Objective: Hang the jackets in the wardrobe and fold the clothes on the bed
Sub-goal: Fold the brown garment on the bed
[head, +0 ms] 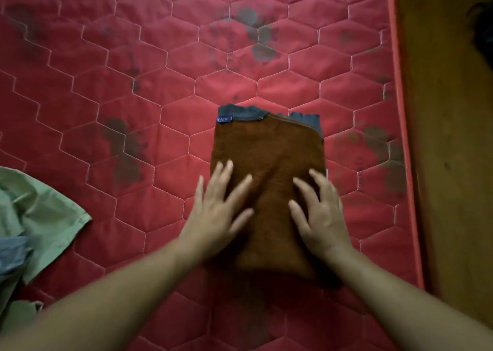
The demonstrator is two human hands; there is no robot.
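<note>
A folded brown garment (269,150) with a dark grey trim along its far edge lies flat on the red quilted mattress (133,97), right of centre. My left hand (216,214) lies on the garment's left side with its fingers spread and straight. My right hand (320,212) lies flat on the right side, fingers also spread. Both palms press down on the near half of the cloth.
A crumpled light green garment (34,217) with a bit of blue-grey cloth (13,254) lies at the left edge of the mattress. The mattress's right edge (400,110) borders a brown wooden surface (448,137). Dark stains mark the mattress.
</note>
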